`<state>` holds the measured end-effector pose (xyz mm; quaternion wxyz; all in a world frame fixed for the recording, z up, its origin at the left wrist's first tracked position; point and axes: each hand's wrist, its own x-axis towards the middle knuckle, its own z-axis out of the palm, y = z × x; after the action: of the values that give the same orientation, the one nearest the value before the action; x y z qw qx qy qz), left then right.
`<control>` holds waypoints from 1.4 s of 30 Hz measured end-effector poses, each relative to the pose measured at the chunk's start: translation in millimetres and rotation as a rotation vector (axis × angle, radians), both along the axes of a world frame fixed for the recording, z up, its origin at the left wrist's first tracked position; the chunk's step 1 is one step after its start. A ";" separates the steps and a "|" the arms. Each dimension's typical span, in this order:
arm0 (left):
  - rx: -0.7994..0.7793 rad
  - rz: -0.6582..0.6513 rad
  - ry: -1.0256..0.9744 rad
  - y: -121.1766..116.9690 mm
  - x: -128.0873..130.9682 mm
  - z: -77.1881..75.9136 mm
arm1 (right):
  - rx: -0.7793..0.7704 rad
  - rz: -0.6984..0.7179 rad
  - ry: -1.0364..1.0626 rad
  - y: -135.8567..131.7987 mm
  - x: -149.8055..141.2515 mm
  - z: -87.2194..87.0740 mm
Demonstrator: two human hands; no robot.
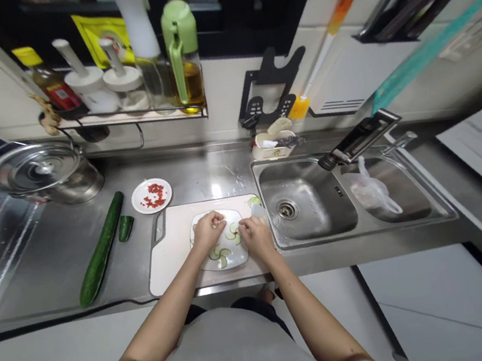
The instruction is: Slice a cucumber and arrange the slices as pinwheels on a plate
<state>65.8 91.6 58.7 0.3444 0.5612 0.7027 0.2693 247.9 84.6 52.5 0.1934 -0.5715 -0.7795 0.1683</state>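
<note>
Stainless steel counter runs beneath a dark window, with a pale cutting board under the fingers. On the board, directly below both hands, sits a white squarish plate holding thin cucumber slices arranged in curved fans; a speck of red shows in the fan between the fingers. The left hand hangs over the plate with thumb and fingertips drawn nearly together; whether something small is pinched there, I cannot tell. The right hand is at the plate's right edge, fingers bent and close together, their grip unclear.

Beyond the left fingers, to the left, a small round plate carries chopped red bits. Farther left of them lie a long cucumber and a short cut piece, then a lidded steel pot, its contents hidden. High beyond the fingers, a green-topped jug holds golden oil. Right of the right fingers, one sink basin shows its drain; the farther basin holds a knotted plastic bag.
</note>
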 end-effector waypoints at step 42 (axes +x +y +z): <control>-0.153 0.183 0.669 62.7 -205.0 -4.1 | 0.034 0.071 0.165 19.9 -13.6 16.8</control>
<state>-139.1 154.3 54.6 0.1106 0.5259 0.8420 0.0469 234.3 104.6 69.3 0.2606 -0.5244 -0.7834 0.2083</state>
